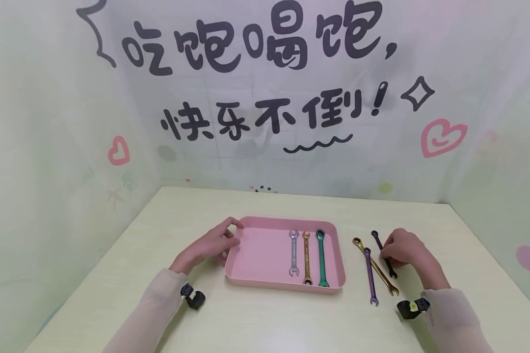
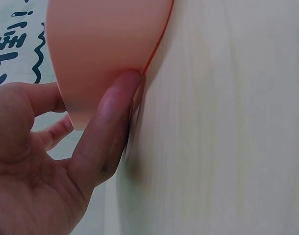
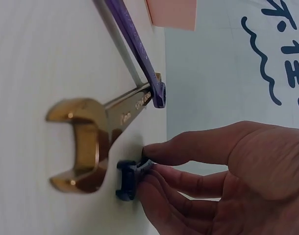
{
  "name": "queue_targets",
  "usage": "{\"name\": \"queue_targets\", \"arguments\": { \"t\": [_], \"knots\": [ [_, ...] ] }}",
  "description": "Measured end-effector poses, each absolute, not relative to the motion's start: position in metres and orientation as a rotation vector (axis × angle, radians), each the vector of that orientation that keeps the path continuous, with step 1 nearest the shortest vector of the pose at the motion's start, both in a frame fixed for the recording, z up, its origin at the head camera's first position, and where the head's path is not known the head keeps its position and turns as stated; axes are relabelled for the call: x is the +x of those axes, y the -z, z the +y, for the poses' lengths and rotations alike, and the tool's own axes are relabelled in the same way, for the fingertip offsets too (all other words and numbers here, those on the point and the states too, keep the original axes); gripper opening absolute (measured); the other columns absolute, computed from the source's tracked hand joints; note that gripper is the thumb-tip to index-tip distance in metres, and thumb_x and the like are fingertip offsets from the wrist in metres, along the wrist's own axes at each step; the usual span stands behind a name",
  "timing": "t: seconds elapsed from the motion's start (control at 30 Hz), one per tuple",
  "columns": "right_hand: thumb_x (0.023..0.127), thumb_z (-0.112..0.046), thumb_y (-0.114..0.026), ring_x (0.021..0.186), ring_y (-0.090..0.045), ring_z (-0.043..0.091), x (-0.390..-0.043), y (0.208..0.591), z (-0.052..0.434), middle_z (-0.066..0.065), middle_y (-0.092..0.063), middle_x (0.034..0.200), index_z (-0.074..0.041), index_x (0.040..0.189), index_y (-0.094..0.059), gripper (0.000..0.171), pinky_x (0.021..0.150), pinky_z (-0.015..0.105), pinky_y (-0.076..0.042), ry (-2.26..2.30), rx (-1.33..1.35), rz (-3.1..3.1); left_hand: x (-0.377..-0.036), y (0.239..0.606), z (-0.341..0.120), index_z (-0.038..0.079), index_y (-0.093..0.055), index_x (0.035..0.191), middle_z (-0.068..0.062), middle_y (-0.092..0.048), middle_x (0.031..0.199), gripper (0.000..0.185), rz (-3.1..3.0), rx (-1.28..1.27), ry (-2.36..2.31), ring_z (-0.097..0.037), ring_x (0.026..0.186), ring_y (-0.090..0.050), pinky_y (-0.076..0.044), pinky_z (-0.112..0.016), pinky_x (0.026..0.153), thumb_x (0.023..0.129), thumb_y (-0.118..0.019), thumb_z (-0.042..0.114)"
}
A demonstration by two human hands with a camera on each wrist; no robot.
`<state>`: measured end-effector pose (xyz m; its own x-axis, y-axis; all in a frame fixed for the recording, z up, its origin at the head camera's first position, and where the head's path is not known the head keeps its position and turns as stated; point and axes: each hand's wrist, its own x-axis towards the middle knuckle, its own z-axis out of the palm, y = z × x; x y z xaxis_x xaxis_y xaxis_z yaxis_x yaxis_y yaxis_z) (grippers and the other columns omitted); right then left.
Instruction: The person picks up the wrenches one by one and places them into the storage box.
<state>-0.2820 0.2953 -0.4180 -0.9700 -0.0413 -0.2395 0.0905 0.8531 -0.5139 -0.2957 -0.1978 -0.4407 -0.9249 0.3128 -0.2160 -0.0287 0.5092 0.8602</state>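
Observation:
A pink tray (image 1: pixel 258 255) lies on the table, and my left hand (image 1: pixel 212 243) holds it at its left end. In the left wrist view, thumb and fingers sit on opposite sides of the tray's corner (image 2: pixel 103 44). To the right of the tray, my right hand (image 1: pixel 406 250) pinches a dark blue wrench (image 3: pixel 126 181) around its shaft; part of the shaft is hidden by the fingers. Beside that hand, a purple wrench (image 1: pixel 370 277) lies across a gold wrench (image 1: pixel 386 280). The gold wrench's open end looms large in the right wrist view.
Inside the tray's right half lie a silver wrench (image 1: pixel 294 252), a second gold wrench (image 1: pixel 307 257) and a green wrench (image 1: pixel 322 260), roughly side by side. A printed cloth (image 1: pixel 256 166) hangs behind the table (image 1: pixel 291 321) and along its sides.

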Motion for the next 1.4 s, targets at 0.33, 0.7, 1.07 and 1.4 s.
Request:
{"name": "queue_targets", "arguments": {
  "t": [0.33,0.7,1.07,1.4],
  "knots": [
    [0.089,-0.015,-0.069,0.057,-0.058,0.015,-0.277,0.418,0.293,0.004,-0.059,0.063,-0.001,0.078,-0.067,0.017,0.054,0.027,-0.051,0.707,0.056,2.813,-0.295,0.444,-0.196,0.015,-0.044,0.143,-0.018,-0.054,0.111,0.043,2.405,0.238,-1.392,-0.025,0.078,-0.067,-0.063,-0.038,0.059,0.102,-0.057,0.016],
    [0.087,-0.01,-0.067,0.061,-0.059,0.018,-0.278,0.416,0.296,0.011,-0.062,0.073,0.004,0.087,-0.066,0.015,0.054,0.028,-0.052,0.653,0.084,2.84,-0.296,0.443,-0.193,0.016,-0.045,0.143,-0.018,-0.055,0.112,0.043,2.409,0.228,-1.381,-0.026,0.078,-0.067,-0.063,-0.038,0.059,0.102,-0.058,0.017],
    [0.087,-0.008,-0.066,0.061,-0.06,0.017,-0.28,0.415,0.293,0.01,-0.063,0.076,0.008,0.096,-0.071,0.019,0.054,0.029,-0.054,0.719,-0.002,2.816,-0.295,0.442,-0.196,0.016,-0.045,0.143,-0.018,-0.056,0.111,0.043,2.424,0.227,-1.383,-0.025,0.075,-0.068,-0.063,-0.038,0.059,0.102,-0.058,0.017],
    [0.09,-0.009,-0.067,0.066,-0.062,0.02,-0.279,0.408,0.293,0.014,-0.064,0.084,0.012,0.103,-0.066,0.025,0.059,0.032,-0.061,0.803,0.042,2.815,-0.294,0.44,-0.196,0.016,-0.045,0.143,-0.018,-0.056,0.111,0.042,2.436,0.218,-1.38,-0.025,0.076,-0.067,-0.064,-0.038,0.058,0.102,-0.057,0.016]
  ]
}}
